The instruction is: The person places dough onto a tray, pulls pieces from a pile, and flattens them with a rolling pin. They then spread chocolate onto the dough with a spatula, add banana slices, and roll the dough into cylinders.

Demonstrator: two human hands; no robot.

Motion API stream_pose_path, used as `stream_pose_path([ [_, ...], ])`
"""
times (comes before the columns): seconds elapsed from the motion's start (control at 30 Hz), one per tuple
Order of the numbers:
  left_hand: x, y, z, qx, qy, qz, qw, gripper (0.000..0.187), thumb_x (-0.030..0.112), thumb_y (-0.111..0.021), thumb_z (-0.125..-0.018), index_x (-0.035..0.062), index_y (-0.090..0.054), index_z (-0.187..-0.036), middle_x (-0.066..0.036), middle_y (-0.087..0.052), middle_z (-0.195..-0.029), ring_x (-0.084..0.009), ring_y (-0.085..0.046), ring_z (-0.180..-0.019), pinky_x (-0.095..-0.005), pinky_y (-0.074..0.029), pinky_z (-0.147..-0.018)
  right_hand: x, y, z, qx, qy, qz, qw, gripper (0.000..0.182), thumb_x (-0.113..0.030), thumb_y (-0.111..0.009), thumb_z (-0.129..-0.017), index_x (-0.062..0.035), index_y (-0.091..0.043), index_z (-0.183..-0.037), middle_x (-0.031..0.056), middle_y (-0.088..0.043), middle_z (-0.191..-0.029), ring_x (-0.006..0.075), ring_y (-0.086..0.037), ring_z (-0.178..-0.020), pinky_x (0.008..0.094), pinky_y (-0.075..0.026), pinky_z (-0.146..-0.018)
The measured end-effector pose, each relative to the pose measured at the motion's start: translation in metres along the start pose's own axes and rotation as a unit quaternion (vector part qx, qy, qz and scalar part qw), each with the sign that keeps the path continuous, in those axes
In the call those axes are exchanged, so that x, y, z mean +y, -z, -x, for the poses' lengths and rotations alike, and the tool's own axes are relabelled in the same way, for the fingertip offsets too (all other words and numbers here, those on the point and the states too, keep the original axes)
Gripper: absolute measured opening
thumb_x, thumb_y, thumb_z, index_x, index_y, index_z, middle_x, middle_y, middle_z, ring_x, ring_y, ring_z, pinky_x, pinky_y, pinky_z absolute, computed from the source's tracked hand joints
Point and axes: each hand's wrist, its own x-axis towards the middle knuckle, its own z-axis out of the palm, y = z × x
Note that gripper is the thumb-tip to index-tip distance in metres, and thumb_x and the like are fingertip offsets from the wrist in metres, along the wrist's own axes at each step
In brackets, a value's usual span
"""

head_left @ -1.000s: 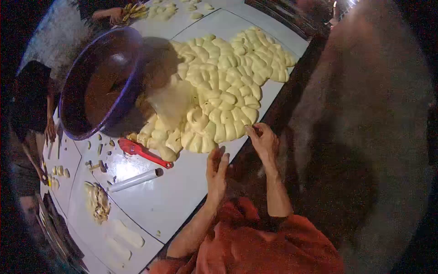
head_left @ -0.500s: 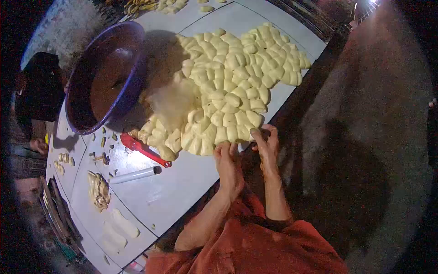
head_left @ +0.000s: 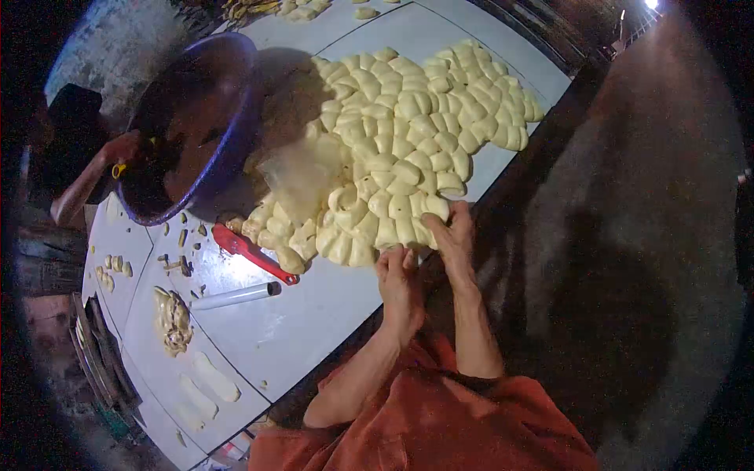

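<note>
A wide sheet of pale yellow, dough-like lumps (head_left: 408, 129), packed edge to edge, covers much of the white tiled table (head_left: 314, 330). At its near edge my left hand (head_left: 400, 290) has its fingers bent and pressed together against a lump. Just to the right, my right hand (head_left: 454, 243) grips the rim of the same sheet, thumb on top of an end lump and fingers partly hidden beneath it. A cloudy clear plastic sheet or bag (head_left: 302, 180) lies over the sheet's left part.
A large purple basin (head_left: 224, 161) is tilted at the back left, with a co-worker's hand (head_left: 126, 147) at it and something yellow. Nearer lie a red-handled tool (head_left: 255, 255), a pale tube (head_left: 236, 297), a brownish clump (head_left: 171, 322) and flat pale strips (head_left: 216, 377). The table edge drops to dark floor.
My right hand has shifted slightly left and up along the sheet's edge; my left hand stays close by. The co-worker's arm has risen from the table's left side to the basin.
</note>
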Motion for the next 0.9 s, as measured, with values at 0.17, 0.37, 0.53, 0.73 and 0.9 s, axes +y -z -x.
stream_pose_path([
  [0.17, 0.007, -0.011, 0.006, 0.005, 0.013, -0.055, 0.998, 0.027, 0.036, -0.057, -0.107, 0.0101, -0.056, -0.113, -0.004, -0.06, -0.1, -0.0173, -0.058, -0.101, -0.0362, -0.046, -0.099, -0.004, -0.002, -0.009, 0.064, -0.033, -0.066, 0.995, 0.05, -0.02, -0.083, -0.086, 0.0052, -0.06, -0.122, 0.0114, -0.069, -0.107, 0.0188, -0.066, -0.097, 0.0324, -0.054, -0.084],
  [0.37, 0.021, -0.028, -0.014, 0.023, 0.071, -0.106, 0.992, 0.034, 0.039, -0.062, -0.105, 0.0058, -0.061, -0.114, -0.003, -0.06, -0.095, -0.0142, -0.058, -0.082, -0.0324, -0.05, -0.071, -0.022, -0.004, -0.019, -0.059, 0.071, 0.175, 0.98, 0.044, -0.033, -0.082, -0.084, 0.0047, -0.073, -0.105, 0.0209, -0.075, -0.094, 0.0319, -0.072, -0.082, 0.0391, -0.055, -0.077],
  [0.53, 0.011, -0.019, -0.012, 0.017, 0.127, -0.044, 0.991, 0.04, 0.042, -0.059, -0.105, 0.0038, -0.064, -0.114, -0.005, -0.066, -0.095, -0.0161, -0.062, -0.078, -0.0314, -0.053, -0.069, -0.014, 0.002, -0.011, -0.087, 0.013, 0.093, 0.992, 0.04, -0.026, -0.08, -0.084, 0.0053, -0.069, -0.107, 0.0149, -0.073, -0.095, 0.0236, -0.071, -0.083, 0.037, -0.056, -0.074],
  [0.73, 0.022, 0.001, 0.03, -0.006, 0.029, -0.205, 0.978, 0.033, 0.029, -0.057, -0.107, 0.0076, -0.057, -0.132, -0.004, -0.064, -0.117, -0.0138, -0.061, -0.098, -0.0314, -0.051, -0.086, 0.012, 0.017, 0.019, -0.093, -0.049, -0.087, 0.991, 0.045, -0.022, -0.083, -0.086, 0.0025, -0.063, -0.119, 0.0084, -0.07, -0.104, 0.0163, -0.068, -0.086, 0.032, -0.056, -0.077],
  [0.9, 0.031, -0.03, 0.027, 0.07, -0.005, -0.103, 0.992, 0.046, 0.027, -0.06, -0.107, 0.0058, -0.047, -0.145, -0.01, -0.058, -0.136, -0.0216, -0.061, -0.115, -0.038, -0.05, -0.101, -0.012, 0.005, -0.008, -0.178, -0.059, 0.11, 0.976, 0.05, -0.038, -0.08, -0.088, 0.0057, -0.072, -0.111, 0.0157, -0.075, -0.096, 0.0209, -0.07, -0.084, 0.0355, -0.055, -0.079],
])
